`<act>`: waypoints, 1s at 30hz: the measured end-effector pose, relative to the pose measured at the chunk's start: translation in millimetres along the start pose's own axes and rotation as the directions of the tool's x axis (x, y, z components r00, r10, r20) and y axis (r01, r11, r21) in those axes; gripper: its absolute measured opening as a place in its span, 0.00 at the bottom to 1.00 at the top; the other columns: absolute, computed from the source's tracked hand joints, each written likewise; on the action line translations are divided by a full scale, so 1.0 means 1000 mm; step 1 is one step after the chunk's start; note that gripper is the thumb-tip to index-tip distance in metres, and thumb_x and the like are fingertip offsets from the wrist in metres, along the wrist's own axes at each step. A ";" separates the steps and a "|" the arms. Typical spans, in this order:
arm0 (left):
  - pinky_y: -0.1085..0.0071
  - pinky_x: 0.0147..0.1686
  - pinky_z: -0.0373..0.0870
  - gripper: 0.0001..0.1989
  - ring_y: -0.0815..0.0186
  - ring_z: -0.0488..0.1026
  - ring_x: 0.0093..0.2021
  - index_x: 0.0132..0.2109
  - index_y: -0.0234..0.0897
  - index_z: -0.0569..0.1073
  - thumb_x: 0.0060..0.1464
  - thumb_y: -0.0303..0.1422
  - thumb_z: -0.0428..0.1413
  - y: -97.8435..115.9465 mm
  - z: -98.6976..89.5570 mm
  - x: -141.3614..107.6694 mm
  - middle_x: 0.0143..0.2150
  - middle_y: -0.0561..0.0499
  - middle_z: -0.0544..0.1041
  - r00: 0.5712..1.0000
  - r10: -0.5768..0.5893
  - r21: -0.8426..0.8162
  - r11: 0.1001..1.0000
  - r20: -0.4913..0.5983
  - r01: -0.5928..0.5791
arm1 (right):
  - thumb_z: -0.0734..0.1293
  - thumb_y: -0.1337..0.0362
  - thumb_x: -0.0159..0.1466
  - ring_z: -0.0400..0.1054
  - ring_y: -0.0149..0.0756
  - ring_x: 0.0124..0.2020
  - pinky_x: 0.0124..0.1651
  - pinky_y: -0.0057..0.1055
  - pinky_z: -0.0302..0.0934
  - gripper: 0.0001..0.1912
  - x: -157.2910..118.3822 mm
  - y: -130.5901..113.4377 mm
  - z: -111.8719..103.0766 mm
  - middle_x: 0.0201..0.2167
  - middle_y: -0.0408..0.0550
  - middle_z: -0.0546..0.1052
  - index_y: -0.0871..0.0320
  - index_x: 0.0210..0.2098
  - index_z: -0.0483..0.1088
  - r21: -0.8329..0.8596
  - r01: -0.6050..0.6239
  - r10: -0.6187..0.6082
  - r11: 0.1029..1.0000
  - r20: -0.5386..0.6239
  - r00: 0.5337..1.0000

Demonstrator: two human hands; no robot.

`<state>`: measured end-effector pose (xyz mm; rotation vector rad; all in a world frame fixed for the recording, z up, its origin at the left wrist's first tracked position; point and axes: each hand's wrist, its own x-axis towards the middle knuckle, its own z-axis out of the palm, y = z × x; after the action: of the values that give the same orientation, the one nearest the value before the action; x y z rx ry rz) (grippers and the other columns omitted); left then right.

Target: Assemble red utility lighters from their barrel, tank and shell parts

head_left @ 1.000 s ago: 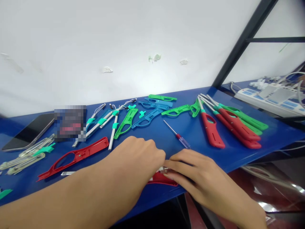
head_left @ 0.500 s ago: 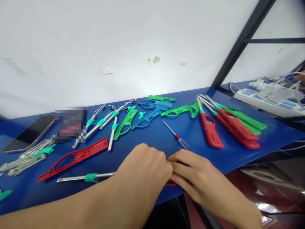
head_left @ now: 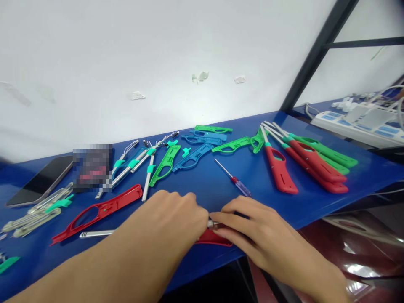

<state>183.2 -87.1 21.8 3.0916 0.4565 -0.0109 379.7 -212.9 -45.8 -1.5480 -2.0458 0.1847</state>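
Note:
Near the table's front edge a red shell half [head_left: 214, 238] lies under my hands. My left hand [head_left: 179, 216] is closed over its left part, its fingers hidden from view. My right hand [head_left: 249, 223] pinches a small metallic part [head_left: 213, 224] just above the shell. A silver tube [head_left: 96, 233] sticks out to the left from behind my left forearm. Left of my hands lies another red shell half [head_left: 116, 203]. Beyond them is a screwdriver [head_left: 235, 179] with a purple handle.
Red lighters [head_left: 280, 172] and green ones [head_left: 334, 153] lie at the right. Green shells [head_left: 166, 164], blue shells [head_left: 194, 157], metal tubes [head_left: 148, 176], clear parts [head_left: 39, 219] and a phone [head_left: 41, 179] spread leftward. A power strip [head_left: 362, 126] is at far right.
My left hand has moved left, away from my right fingers, uncovering the metallic part and more of the red shell. The view has shifted slightly.

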 end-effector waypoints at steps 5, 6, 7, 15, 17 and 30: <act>0.63 0.30 0.72 0.13 0.53 0.83 0.34 0.43 0.39 0.79 0.60 0.18 0.54 -0.013 0.008 -0.002 0.38 0.47 0.83 0.994 0.005 0.159 0.987 0.105 -0.021 | 0.59 0.60 0.82 0.78 0.40 0.47 0.52 0.37 0.73 0.17 0.000 0.000 0.002 0.47 0.46 0.81 0.54 0.57 0.79 0.001 -0.006 0.006 1.000 -0.001 1.000; 0.64 0.31 0.73 0.12 0.53 0.83 0.35 0.43 0.39 0.78 0.63 0.20 0.53 -0.016 0.012 -0.006 0.38 0.47 0.83 0.998 0.003 0.140 0.990 0.061 -0.011 | 0.59 0.60 0.82 0.78 0.39 0.48 0.53 0.36 0.73 0.17 0.000 0.000 0.002 0.47 0.46 0.81 0.54 0.57 0.79 0.011 -0.009 0.009 1.000 -0.001 1.000; 0.64 0.31 0.74 0.12 0.54 0.83 0.35 0.42 0.39 0.78 0.66 0.21 0.51 -0.018 0.016 -0.010 0.37 0.47 0.83 1.000 -0.007 0.117 0.993 0.008 0.006 | 0.59 0.59 0.82 0.78 0.39 0.49 0.53 0.35 0.73 0.17 0.000 0.000 0.003 0.47 0.46 0.81 0.53 0.57 0.78 0.025 -0.017 0.017 1.000 0.000 1.000; 0.69 0.37 0.77 0.13 0.64 0.82 0.36 0.46 0.40 0.79 0.76 0.28 0.50 -0.020 0.048 -0.036 0.39 0.53 0.84 0.899 -0.172 -0.263 0.963 -0.403 0.067 | 0.61 0.57 0.81 0.77 0.37 0.53 0.61 0.35 0.70 0.14 0.008 0.005 0.008 0.52 0.41 0.82 0.46 0.59 0.76 0.095 -0.056 0.055 0.994 0.013 0.998; 0.69 0.37 0.77 0.11 0.65 0.82 0.37 0.48 0.41 0.80 0.75 0.28 0.52 -0.017 0.054 -0.038 0.40 0.54 0.84 0.864 -0.221 -0.311 0.947 -0.452 0.080 | 0.61 0.57 0.81 0.77 0.38 0.53 0.62 0.38 0.70 0.14 0.010 0.008 0.009 0.53 0.41 0.82 0.45 0.59 0.75 0.084 -0.051 0.051 0.995 0.010 0.999; 0.81 0.34 0.77 0.12 0.72 0.83 0.35 0.48 0.44 0.84 0.64 0.24 0.61 -0.008 0.067 -0.040 0.39 0.58 0.86 0.732 -0.426 -0.556 0.827 -0.531 0.078 | 0.67 0.62 0.78 0.79 0.37 0.43 0.49 0.36 0.74 0.09 0.021 -0.010 0.014 0.46 0.39 0.84 0.47 0.55 0.77 0.054 0.004 0.005 0.999 -0.156 0.988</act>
<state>141.7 -92.0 -45.4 2.3967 0.7605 1.0198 360.3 -193.6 -45.4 -1.4814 -1.9032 0.1145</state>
